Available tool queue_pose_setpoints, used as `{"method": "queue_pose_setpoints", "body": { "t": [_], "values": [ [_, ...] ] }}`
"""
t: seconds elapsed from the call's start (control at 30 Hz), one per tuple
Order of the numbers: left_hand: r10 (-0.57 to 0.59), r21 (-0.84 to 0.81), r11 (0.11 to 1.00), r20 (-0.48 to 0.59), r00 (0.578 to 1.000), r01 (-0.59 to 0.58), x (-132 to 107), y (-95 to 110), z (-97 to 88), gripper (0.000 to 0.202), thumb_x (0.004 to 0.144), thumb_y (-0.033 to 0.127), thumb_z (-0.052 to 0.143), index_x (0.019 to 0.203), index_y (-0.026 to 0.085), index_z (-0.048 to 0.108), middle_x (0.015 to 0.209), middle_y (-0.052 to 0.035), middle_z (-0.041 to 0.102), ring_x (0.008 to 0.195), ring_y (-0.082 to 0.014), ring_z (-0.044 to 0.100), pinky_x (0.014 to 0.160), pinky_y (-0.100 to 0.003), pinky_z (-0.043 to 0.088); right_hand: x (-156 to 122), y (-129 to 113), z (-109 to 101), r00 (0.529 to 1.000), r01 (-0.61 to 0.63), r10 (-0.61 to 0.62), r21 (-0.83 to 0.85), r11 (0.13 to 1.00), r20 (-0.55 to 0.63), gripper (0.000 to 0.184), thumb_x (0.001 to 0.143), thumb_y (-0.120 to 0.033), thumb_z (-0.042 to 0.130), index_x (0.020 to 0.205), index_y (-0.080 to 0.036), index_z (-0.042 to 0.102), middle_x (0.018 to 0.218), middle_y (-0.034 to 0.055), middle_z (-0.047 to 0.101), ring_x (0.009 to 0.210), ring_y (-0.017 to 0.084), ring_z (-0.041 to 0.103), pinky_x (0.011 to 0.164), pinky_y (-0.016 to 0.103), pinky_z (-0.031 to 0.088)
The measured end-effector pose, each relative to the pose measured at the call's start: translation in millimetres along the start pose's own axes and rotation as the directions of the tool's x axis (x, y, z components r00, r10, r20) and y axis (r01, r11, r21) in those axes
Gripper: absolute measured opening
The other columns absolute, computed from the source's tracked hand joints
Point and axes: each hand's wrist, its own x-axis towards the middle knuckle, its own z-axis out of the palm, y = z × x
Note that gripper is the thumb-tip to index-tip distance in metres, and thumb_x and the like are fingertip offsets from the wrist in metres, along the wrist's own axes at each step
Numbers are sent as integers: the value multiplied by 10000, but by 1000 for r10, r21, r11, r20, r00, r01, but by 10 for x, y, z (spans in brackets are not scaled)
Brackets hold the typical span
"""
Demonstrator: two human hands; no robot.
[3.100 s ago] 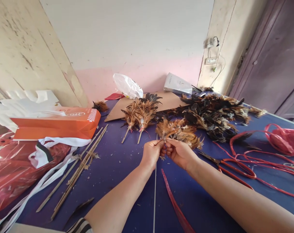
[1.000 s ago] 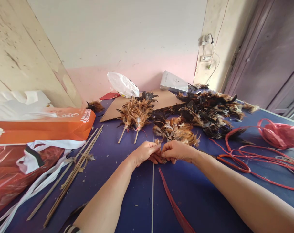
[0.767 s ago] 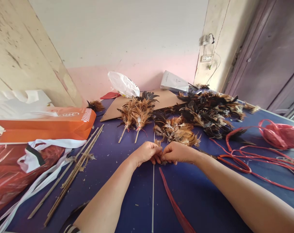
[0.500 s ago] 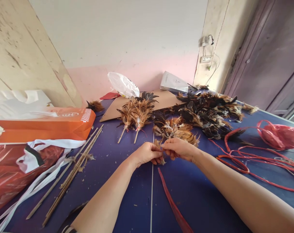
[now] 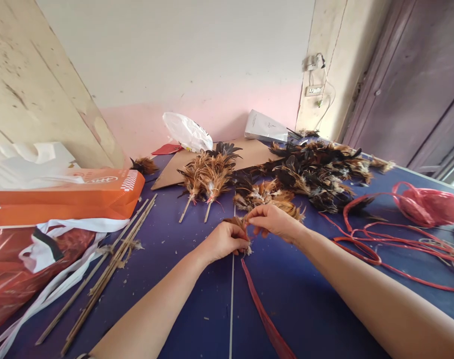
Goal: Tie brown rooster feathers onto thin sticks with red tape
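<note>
My left hand (image 5: 224, 241) pinches a small bunch of brown feathers (image 5: 248, 248), whose pale quill ends show below the fingertips. Close beside it, my right hand (image 5: 274, 222) is bent with fingers closed at the bunch's upper side; what lies between its fingertips is too small to make out. A flat red plastic strip (image 5: 262, 309) runs from just under the bunch toward the near table edge. Just beyond my right hand lies a loose pile of brown feathers (image 5: 274, 194). Two feather dusters (image 5: 212, 174) on short sticks lie farther back, left of that pile.
A big heap of dark feathers (image 5: 320, 172) covers the back right. Red plastic twine (image 5: 432, 204) lies tangled at right. Thin sticks (image 5: 111, 271) lie at left beside an orange bag (image 5: 66, 202). Cardboard (image 5: 170, 172), a white plastic bag (image 5: 187, 130) and a box (image 5: 266, 127) are at the back.
My right hand has risen slightly and drawn back from the quill ends, so more of the brown feathers shows between my hands. My left hand keeps its pinch.
</note>
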Motion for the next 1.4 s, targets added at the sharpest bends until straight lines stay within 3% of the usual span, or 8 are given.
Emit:
{"method": "queue_pose_setpoints", "body": {
  "t": [0.2, 0.3, 0.43, 0.7, 0.93, 1.1, 1.27, 1.4],
  "values": [
    [19, -21, 1000, -13, 1000, -20, -59, -79, -79, 182, 621, 299, 641, 678, 128, 621, 630, -41, 629, 540, -112, 555, 488, -210, 434, -49, -30, -5, 992, 43, 7, -381, 924, 127, 167, 630, -270, 585, 726, -165, 674, 565, -9, 605, 502, 95, 519, 428, 177, 358],
    [18, -23, 1000, -8, 1000, -18, -67, -105, -85, 190, 617, 305, 645, 683, 130, 615, 623, -36, 620, 536, -113, 550, 480, -210, 426, -71, -50, 88, 995, 61, -10, -506, 860, 103, 142, 627, -236, 556, 645, -162, 675, 497, -22, 572, 475, 92, 490, 442, 188, 337],
    [21, -57, 998, -3, 1000, -21, -81, -116, -100, 185, 612, 300, 651, 676, 133, 603, 607, -22, 610, 521, -105, 542, 485, -213, 421, -74, -32, 161, 994, 105, -71, -609, 786, 79, 158, 621, -197, 534, 647, -171, 688, 555, -16, 606, 532, 104, 509, 475, 194, 329],
    [-17, -91, 996, -16, 1000, 16, -106, -75, -121, 173, 610, 272, 663, 660, 124, 590, 596, -25, 607, 527, -105, 547, 490, -211, 424, -90, -6, 155, 992, 116, -67, -580, 807, 105, 144, 630, -229, 550, 637, -166, 679, 543, -24, 580, 527, 95, 486, 468, 187, 324],
    [4, -70, 998, -3, 1000, -4, -90, -77, -110, 163, 605, 265, 664, 645, 124, 592, 611, -23, 607, 515, -96, 537, 485, -209, 422, -57, 29, 190, 995, 74, -98, -513, 855, -21, 195, 635, -273, 571, 793, -184, 644, 577, -25, 588, 515, 99, 494, 467, 194, 335],
    [1, -67, 998, -7, 1000, -1, -93, -75, -106, 143, 607, 245, 656, 648, 125, 590, 600, -8, 597, 516, -95, 537, 489, -209, 426, -51, 50, 213, 985, 138, -174, -557, 819, -12, 138, 647, -213, 546, 729, -189, 654, 671, -17, 623, 615, 105, 536, 559, 199, 373],
    [21, -64, 998, 9, 1000, -21, -92, -92, -111, 139, 609, 244, 654, 630, 127, 581, 609, -11, 599, 524, -97, 538, 483, -208, 424, -66, 33, 226, 989, 129, -147, -525, 841, 8, 283, 636, -208, 557, 911, -191, 617, 636, -32, 595, 531, 83, 498, 499, 185, 355],
    [35, -49, 998, 7, 999, -35, -88, -113, -109, 144, 615, 254, 652, 643, 129, 587, 605, -9, 598, 512, -88, 521, 490, -209, 428, -83, 23, 219, 965, 242, -255, -564, 789, 57, 254, 643, -145, 518, 863, -195, 635, 680, -30, 615, 566, 78, 515, 537, 180, 363]
  ]
}}
